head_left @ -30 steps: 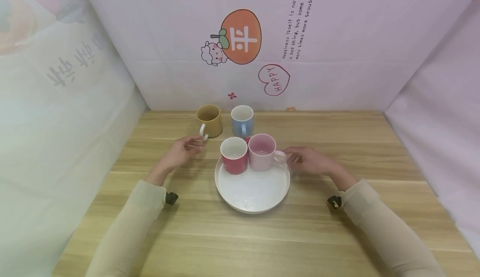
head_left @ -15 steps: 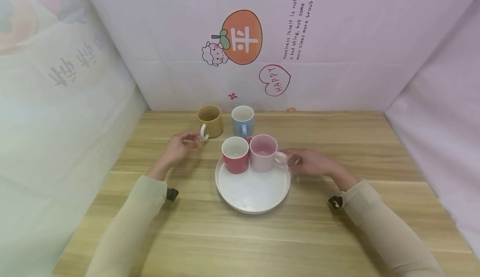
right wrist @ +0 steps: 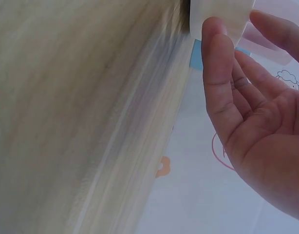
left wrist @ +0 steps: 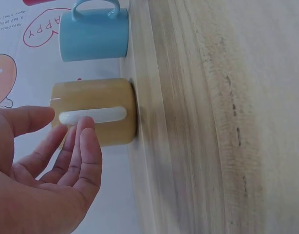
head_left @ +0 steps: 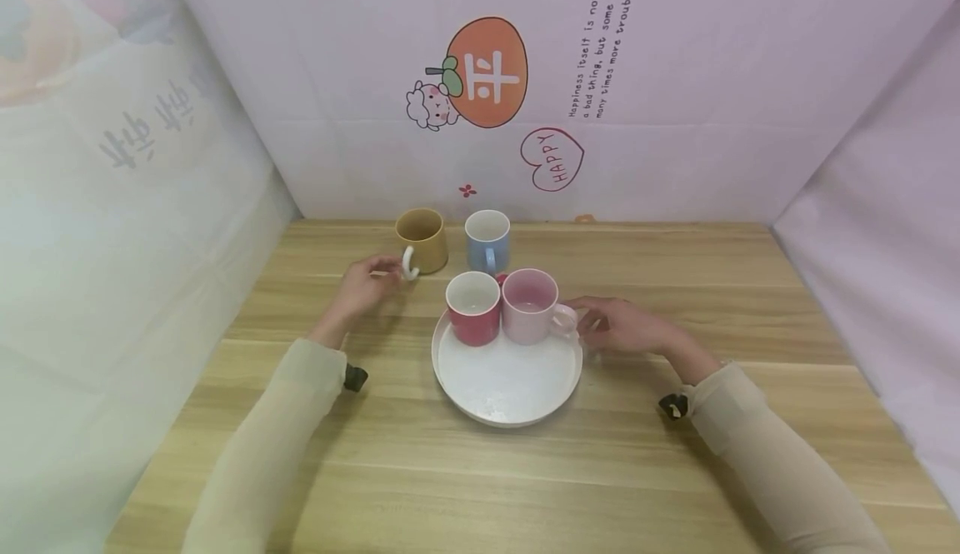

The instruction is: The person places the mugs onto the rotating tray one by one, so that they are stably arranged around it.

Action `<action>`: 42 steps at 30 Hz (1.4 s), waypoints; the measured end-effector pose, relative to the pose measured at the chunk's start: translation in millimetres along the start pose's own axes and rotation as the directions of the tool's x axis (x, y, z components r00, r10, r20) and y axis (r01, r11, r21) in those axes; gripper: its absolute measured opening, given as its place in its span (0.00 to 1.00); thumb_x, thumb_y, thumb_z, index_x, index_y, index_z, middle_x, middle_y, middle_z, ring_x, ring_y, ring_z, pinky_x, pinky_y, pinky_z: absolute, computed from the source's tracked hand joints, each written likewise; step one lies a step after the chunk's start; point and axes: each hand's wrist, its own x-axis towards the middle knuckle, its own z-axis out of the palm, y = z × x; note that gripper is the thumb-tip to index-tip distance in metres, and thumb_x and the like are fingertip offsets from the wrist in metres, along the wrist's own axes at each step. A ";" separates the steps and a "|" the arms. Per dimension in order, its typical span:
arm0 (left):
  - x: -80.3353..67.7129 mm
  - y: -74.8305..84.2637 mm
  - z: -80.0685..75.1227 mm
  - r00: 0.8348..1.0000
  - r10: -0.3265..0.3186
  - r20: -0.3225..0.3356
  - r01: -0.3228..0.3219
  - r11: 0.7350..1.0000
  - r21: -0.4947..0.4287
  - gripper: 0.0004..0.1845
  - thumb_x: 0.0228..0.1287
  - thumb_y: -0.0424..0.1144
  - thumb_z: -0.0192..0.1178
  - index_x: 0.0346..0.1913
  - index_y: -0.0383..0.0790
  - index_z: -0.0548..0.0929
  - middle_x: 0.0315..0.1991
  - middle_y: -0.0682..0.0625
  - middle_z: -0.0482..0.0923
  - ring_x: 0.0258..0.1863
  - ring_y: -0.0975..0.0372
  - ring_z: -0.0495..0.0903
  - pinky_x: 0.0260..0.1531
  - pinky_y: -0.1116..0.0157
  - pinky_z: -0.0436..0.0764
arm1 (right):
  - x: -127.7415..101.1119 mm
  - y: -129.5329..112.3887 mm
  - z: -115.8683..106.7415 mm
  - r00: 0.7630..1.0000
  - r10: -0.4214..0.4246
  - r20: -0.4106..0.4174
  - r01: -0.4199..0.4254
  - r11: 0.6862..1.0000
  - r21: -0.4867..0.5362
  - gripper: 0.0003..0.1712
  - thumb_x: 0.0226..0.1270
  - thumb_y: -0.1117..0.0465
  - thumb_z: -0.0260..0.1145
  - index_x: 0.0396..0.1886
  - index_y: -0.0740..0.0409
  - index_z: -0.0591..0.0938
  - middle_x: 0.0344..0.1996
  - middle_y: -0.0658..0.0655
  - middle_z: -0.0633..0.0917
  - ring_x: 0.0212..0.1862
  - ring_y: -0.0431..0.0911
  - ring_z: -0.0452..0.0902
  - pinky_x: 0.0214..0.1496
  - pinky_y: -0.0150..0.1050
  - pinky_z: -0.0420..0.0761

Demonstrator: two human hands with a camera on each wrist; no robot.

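My left hand (head_left: 365, 289) reaches to the white handle of a mustard-yellow mug (head_left: 429, 246) at the back left. In the left wrist view its fingertips overlap the handle (left wrist: 93, 115), with the thumb apart from the fingers. My right hand (head_left: 626, 326), fingers loosely bent, is by the right rim of a round white tray (head_left: 498, 383), beside the handle of a pink mug (head_left: 525, 321). A red mug (head_left: 474, 326) with a white inside stands left of the pink one, both upright on the tray's back part.
A light blue mug (head_left: 487, 247) stands behind the tray, right of the yellow mug. The wooden table (head_left: 480, 496) ends at a printed white cloth backdrop (head_left: 360, 154), with cloth walls on both sides.
My left hand has moved slightly forward and right, closer to the yellow mug's handle. The right hand stays by the tray, and the mugs stay in place.
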 end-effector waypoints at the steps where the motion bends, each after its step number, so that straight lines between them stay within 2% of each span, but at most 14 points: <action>1: 0.5 0.5 0.4 1.000 -0.003 -0.006 0.003 1.000 0.004 0.23 0.71 0.40 0.57 0.67 0.39 0.75 0.59 0.42 0.79 0.58 0.46 0.81 0.55 0.51 0.82 | -0.2 -0.3 0.0 1.000 -0.001 0.001 0.001 1.000 0.003 0.37 0.65 0.64 0.69 0.73 0.48 0.69 0.49 0.62 0.85 0.46 0.50 0.85 0.42 0.38 0.85; 6: 5.4 0.3 3.1 0.999 -0.029 -0.012 0.029 0.999 -0.019 0.23 0.72 0.39 0.56 0.67 0.38 0.75 0.60 0.40 0.79 0.58 0.47 0.81 0.57 0.50 0.82 | -1.1 -1.6 -0.3 1.000 -0.028 -0.011 0.028 1.000 -0.014 0.36 0.65 0.62 0.70 0.73 0.48 0.70 0.51 0.61 0.85 0.50 0.51 0.84 0.49 0.42 0.85; 11: 10.2 0.4 6.0 0.998 -0.065 0.000 0.065 0.996 -0.066 0.23 0.72 0.37 0.54 0.68 0.36 0.73 0.62 0.38 0.77 0.52 0.53 0.82 0.50 0.57 0.84 | -0.7 -0.6 0.2 0.998 -0.051 -0.023 0.050 0.998 -0.044 0.36 0.67 0.61 0.69 0.73 0.47 0.70 0.56 0.59 0.84 0.54 0.53 0.83 0.56 0.48 0.84; 14: 12.0 0.8 7.1 0.996 -0.084 0.019 0.085 0.992 -0.090 0.24 0.73 0.37 0.53 0.69 0.34 0.72 0.62 0.37 0.76 0.52 0.51 0.81 0.49 0.59 0.83 | -0.3 0.7 0.9 0.998 -0.049 -0.025 0.048 0.998 -0.041 0.36 0.67 0.60 0.70 0.73 0.47 0.70 0.56 0.59 0.84 0.55 0.54 0.83 0.56 0.49 0.84; 20: 15.0 1.8 8.7 0.992 -0.112 0.050 0.118 0.985 -0.124 0.23 0.74 0.39 0.54 0.68 0.36 0.73 0.64 0.37 0.75 0.58 0.44 0.78 0.58 0.49 0.80 | -0.7 1.9 1.6 0.998 -0.050 -0.033 0.049 0.998 -0.037 0.36 0.66 0.60 0.71 0.72 0.48 0.70 0.55 0.59 0.85 0.54 0.53 0.83 0.54 0.46 0.85; 29: 21.5 5.3 13.1 0.986 -0.160 0.056 0.167 0.971 -0.173 0.22 0.74 0.41 0.55 0.67 0.39 0.75 0.65 0.40 0.76 0.60 0.45 0.77 0.61 0.48 0.79 | -1.7 1.1 3.0 0.999 -0.036 -0.028 0.036 0.999 0.009 0.36 0.65 0.61 0.71 0.72 0.48 0.70 0.54 0.61 0.84 0.51 0.54 0.84 0.43 0.38 0.86; 37: 22.3 8.9 15.7 0.983 -0.162 0.082 0.177 0.953 -0.246 0.25 0.75 0.40 0.54 0.70 0.33 0.70 0.67 0.36 0.74 0.64 0.45 0.75 0.64 0.49 0.78 | -2.8 1.2 2.9 0.999 -0.035 -0.023 0.035 0.999 0.009 0.36 0.65 0.61 0.71 0.72 0.47 0.70 0.54 0.61 0.84 0.53 0.55 0.83 0.45 0.38 0.86; 42: 23.5 9.2 16.2 0.983 -0.162 0.091 0.179 0.954 -0.241 0.25 0.76 0.41 0.54 0.69 0.32 0.71 0.66 0.36 0.74 0.65 0.45 0.75 0.65 0.49 0.77 | -2.6 0.1 3.7 1.000 -0.008 -0.021 0.009 0.999 0.034 0.36 0.63 0.62 0.72 0.71 0.44 0.72 0.55 0.59 0.84 0.53 0.54 0.83 0.44 0.38 0.86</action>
